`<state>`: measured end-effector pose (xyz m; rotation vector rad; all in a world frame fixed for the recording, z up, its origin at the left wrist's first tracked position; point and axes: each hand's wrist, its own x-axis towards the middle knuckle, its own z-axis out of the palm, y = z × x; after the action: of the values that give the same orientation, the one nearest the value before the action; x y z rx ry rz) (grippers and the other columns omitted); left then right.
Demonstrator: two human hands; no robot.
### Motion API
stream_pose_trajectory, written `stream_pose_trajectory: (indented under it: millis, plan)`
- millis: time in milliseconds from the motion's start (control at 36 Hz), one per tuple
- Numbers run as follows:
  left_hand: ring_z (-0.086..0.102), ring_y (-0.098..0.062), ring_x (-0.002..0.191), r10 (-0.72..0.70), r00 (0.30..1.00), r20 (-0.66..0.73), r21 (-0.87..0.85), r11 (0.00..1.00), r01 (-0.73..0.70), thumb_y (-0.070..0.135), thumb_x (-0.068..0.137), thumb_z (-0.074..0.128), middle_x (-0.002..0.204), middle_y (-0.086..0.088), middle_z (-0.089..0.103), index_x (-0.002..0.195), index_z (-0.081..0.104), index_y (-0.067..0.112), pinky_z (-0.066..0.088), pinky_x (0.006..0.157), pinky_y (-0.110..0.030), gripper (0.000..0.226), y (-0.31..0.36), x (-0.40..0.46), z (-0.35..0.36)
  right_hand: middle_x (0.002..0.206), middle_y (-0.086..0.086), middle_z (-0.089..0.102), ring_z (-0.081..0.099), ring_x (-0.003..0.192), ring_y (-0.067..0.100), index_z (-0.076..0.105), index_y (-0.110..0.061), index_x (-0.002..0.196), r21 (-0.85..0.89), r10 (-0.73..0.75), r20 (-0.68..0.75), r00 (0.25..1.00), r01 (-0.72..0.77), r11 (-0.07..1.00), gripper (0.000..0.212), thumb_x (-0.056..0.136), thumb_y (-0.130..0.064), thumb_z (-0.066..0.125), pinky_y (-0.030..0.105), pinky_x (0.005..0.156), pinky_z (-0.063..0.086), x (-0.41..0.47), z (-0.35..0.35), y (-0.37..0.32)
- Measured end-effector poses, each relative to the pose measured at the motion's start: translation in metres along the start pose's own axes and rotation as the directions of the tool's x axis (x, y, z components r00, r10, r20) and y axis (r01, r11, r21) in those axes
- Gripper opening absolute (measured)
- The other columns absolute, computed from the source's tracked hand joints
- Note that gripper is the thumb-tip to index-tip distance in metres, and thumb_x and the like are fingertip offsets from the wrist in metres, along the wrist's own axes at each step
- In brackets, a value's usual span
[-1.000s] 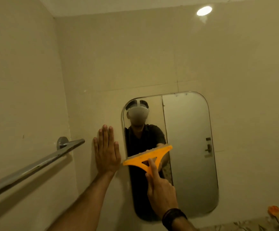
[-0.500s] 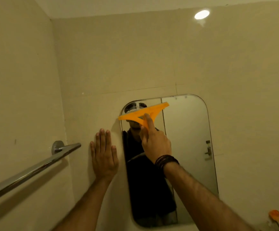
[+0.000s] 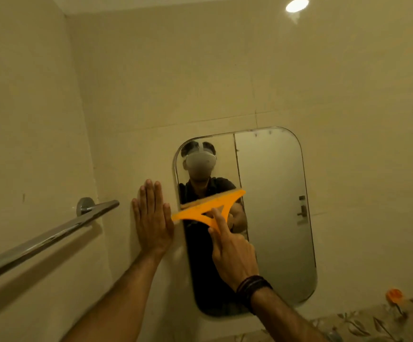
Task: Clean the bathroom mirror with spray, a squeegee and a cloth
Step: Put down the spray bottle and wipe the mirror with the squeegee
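Head view: right hand [image 3: 233, 257] presses orange triangular squeegee [image 3: 207, 208] against mirror [image 3: 279, 218].

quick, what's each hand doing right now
Left hand: open, flat against the wall beside the mirror, holding nothing.
Right hand: closed on the orange squeegee, blade against the mirror.

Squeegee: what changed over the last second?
The right hand took the orange squeegee up to the top of the mirror, then drew it back down to mid-height on the left half. The left hand stayed flat on the wall; grip unchanged.
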<state>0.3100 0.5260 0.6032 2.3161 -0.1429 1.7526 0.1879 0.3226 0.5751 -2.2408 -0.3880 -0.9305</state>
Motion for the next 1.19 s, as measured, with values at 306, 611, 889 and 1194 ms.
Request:
stream_pose_trajectory:
  millis: [306,611,889,1194]
  plan:
    - [0.019,-0.028,0.16,-0.006,0.999,-0.052,-0.032,0.999,0.005,0.032,0.107,0.024,0.173,-0.01,0.018,0.164,0.024,0.01,0.015,0.129,-0.053,0.061,-0.003,-0.002,0.005,0.114,0.011,0.056,0.059,0.094,0.027,0.009,-0.036,0.148,-0.15,-0.092,-0.064,0.994,0.081,0.985,0.049,0.103,-0.042,0.028,0.048,0.072,0.057,0.08,-0.026,-0.042]
    - [0.01,-0.021,0.161,-0.009,1.0,-0.012,-0.073,0.997,0.008,0.035,0.108,0.018,0.173,-0.006,0.012,0.165,0.02,0.01,0.002,0.131,-0.04,0.061,-0.005,-0.012,-0.001,0.081,0.001,0.055,0.051,0.061,0.018,0.001,-0.038,0.154,-0.176,0.019,0.116,0.993,0.001,0.984,0.059,0.105,-0.033,0.034,0.035,0.06,0.051,0.002,0.006,0.002]
    - [0.012,-0.028,0.161,-0.002,1.0,0.005,-0.005,1.0,0.002,0.037,0.107,0.021,0.174,-0.011,0.012,0.165,0.016,0.008,-0.002,0.131,-0.04,0.065,-0.005,-0.03,0.003,0.062,-0.011,0.045,0.045,0.048,0.006,0.012,-0.036,0.155,0.027,0.057,-0.122,0.991,-0.054,0.998,0.053,0.106,-0.039,0.031,0.024,0.049,0.041,0.017,-0.021,0.014]
    - [0.014,-0.028,0.161,-0.015,1.0,-0.014,0.018,1.0,0.015,0.035,0.107,0.022,0.173,-0.013,0.017,0.165,0.019,0.007,0.001,0.131,-0.041,0.064,-0.004,-0.03,0.006,0.065,-0.007,0.054,0.052,0.052,0.012,0.001,-0.046,0.152,0.011,0.163,-0.017,0.986,-0.163,0.987,0.054,0.104,-0.044,0.028,0.039,0.057,0.055,-0.043,0.033,0.04]
